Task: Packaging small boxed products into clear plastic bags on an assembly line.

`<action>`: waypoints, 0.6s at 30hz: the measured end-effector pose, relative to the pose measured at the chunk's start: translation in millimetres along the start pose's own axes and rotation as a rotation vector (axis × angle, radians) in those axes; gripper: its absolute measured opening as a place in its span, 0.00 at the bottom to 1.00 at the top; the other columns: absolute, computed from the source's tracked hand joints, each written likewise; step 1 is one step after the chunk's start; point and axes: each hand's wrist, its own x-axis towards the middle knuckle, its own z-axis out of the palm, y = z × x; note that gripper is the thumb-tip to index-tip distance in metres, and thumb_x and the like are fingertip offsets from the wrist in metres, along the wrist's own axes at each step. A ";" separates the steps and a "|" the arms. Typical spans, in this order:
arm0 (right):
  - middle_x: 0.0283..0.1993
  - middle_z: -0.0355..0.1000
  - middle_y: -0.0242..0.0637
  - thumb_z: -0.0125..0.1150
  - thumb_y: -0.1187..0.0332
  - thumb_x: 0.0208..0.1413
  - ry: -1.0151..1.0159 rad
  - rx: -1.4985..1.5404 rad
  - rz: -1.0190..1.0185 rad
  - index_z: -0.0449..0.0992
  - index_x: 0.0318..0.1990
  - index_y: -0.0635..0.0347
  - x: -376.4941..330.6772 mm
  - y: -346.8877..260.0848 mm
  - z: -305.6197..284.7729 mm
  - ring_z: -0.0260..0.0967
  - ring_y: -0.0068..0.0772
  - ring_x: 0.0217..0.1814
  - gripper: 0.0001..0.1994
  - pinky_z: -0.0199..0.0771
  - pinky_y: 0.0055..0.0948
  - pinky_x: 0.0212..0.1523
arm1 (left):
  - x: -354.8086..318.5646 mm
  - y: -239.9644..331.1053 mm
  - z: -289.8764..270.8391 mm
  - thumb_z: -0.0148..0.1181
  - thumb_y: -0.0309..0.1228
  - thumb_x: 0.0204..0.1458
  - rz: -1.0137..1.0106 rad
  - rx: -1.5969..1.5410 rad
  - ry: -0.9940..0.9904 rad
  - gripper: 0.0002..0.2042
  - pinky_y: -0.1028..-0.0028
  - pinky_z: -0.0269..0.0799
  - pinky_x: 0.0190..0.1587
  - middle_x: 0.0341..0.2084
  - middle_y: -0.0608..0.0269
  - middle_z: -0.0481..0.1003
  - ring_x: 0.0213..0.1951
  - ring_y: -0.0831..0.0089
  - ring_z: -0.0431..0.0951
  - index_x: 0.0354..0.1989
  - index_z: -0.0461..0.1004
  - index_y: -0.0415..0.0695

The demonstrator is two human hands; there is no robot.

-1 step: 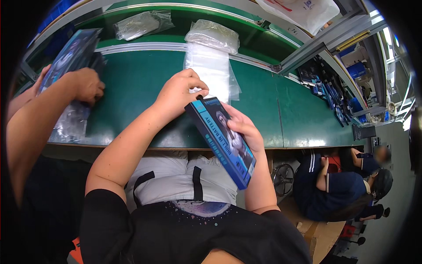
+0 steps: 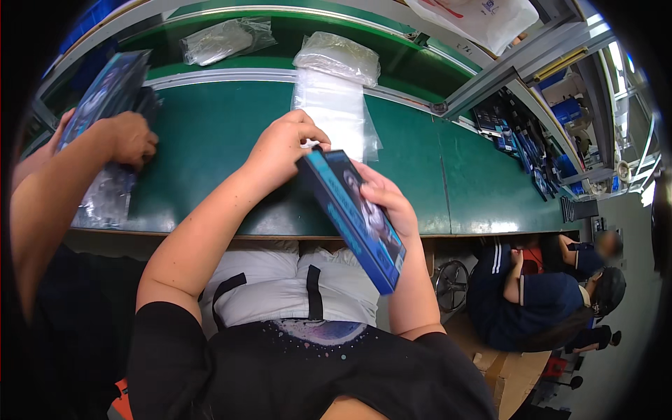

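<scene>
I hold a flat blue printed box [image 2: 353,220] tilted over the near edge of the green table [image 2: 210,133]. My right hand [image 2: 383,199] cups its far long side from behind. My left hand [image 2: 280,148] grips its upper end, fingers curled over the corner. Just beyond my left hand lies a stack of clear plastic bags [image 2: 334,98]. Whether a bag is pinched between my left fingers, I cannot tell.
A co-worker's hand [image 2: 127,136] at the left presses on a bagged blue box [image 2: 105,98]. A crumpled clear bag [image 2: 224,38] lies at the back. Several more blue boxes [image 2: 521,147] sit at the right; people sit low on the floor [image 2: 553,294].
</scene>
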 end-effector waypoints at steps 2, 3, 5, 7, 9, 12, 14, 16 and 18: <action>0.49 0.70 0.49 0.57 0.75 0.50 0.005 -0.032 0.007 0.56 0.59 0.76 6.6 -8.9 -1.5 0.74 0.31 0.43 0.29 0.76 0.26 0.44 | 0.3 -4.3 -1.6 0.63 0.27 0.45 -0.042 -0.007 0.018 0.07 0.75 0.69 0.35 0.28 0.62 0.72 0.32 0.73 0.74 0.33 0.79 0.41; 0.48 0.71 0.47 0.58 0.76 0.50 0.011 -0.058 0.020 0.56 0.59 0.75 7.1 -12.4 -2.1 0.74 0.30 0.43 0.28 0.75 0.25 0.44 | 0.5 -4.6 -2.4 0.63 0.29 0.45 -0.093 -0.014 0.033 0.08 0.75 0.69 0.36 0.28 0.62 0.72 0.31 0.74 0.74 0.33 0.79 0.40; 0.47 0.71 0.47 0.58 0.77 0.50 0.025 -0.101 0.014 0.59 0.57 0.75 3.6 -16.6 -2.9 0.74 0.29 0.43 0.26 0.76 0.25 0.43 | 1.0 6.0 -9.9 0.62 0.28 0.46 -0.229 -0.190 0.034 0.08 0.76 0.70 0.37 0.29 0.61 0.73 0.32 0.76 0.74 0.33 0.78 0.38; 0.47 0.72 0.46 0.58 0.78 0.49 0.095 -0.241 0.004 0.60 0.56 0.75 -3.0 -18.4 -2.3 0.74 0.29 0.43 0.26 0.76 0.25 0.43 | 0.3 10.6 -14.4 0.59 0.26 0.47 -0.355 -0.279 -0.014 0.07 0.76 0.71 0.37 0.29 0.60 0.75 0.33 0.77 0.75 0.33 0.78 0.38; 0.46 0.72 0.46 0.59 0.79 0.48 0.136 -0.263 -0.012 0.60 0.56 0.74 -3.5 -18.2 -3.0 0.74 0.29 0.43 0.26 0.76 0.25 0.43 | 0.3 11.6 -17.1 0.59 0.25 0.46 -0.321 -0.249 -0.019 0.08 0.76 0.71 0.38 0.30 0.59 0.75 0.33 0.76 0.75 0.34 0.78 0.37; 0.45 0.72 0.46 0.60 0.78 0.48 0.154 -0.280 -0.034 0.59 0.57 0.75 -3.1 -18.5 -3.2 0.73 0.28 0.41 0.27 0.75 0.25 0.42 | -1.0 10.1 -17.5 0.58 0.24 0.46 -0.229 -0.138 -0.032 0.08 0.76 0.71 0.38 0.30 0.57 0.75 0.34 0.73 0.76 0.34 0.77 0.36; 0.44 0.72 0.47 0.61 0.77 0.48 0.197 -0.405 -0.054 0.55 0.58 0.76 -2.7 -20.1 -1.0 0.73 0.28 0.41 0.30 0.75 0.24 0.41 | 0.2 10.2 -18.3 0.57 0.24 0.46 -0.172 -0.053 -0.027 0.08 0.76 0.72 0.39 0.30 0.57 0.75 0.33 0.72 0.76 0.34 0.77 0.36; 0.46 0.71 0.48 0.62 0.77 0.48 0.205 -0.462 -0.040 0.50 0.61 0.77 -2.6 -21.8 -0.2 0.73 0.29 0.43 0.34 0.73 0.24 0.43 | 0.4 11.8 -19.1 0.56 0.23 0.46 -0.143 -0.063 -0.070 0.08 0.75 0.72 0.38 0.30 0.56 0.75 0.33 0.70 0.76 0.34 0.77 0.36; 0.47 0.71 0.48 0.62 0.77 0.48 0.198 -0.410 -0.058 0.49 0.61 0.77 1.8 -18.4 -7.1 0.72 0.29 0.44 0.35 0.72 0.24 0.44 | 1.0 10.9 -18.0 0.56 0.22 0.46 -0.109 -0.052 -0.041 0.08 0.75 0.72 0.38 0.30 0.56 0.75 0.33 0.70 0.76 0.34 0.77 0.36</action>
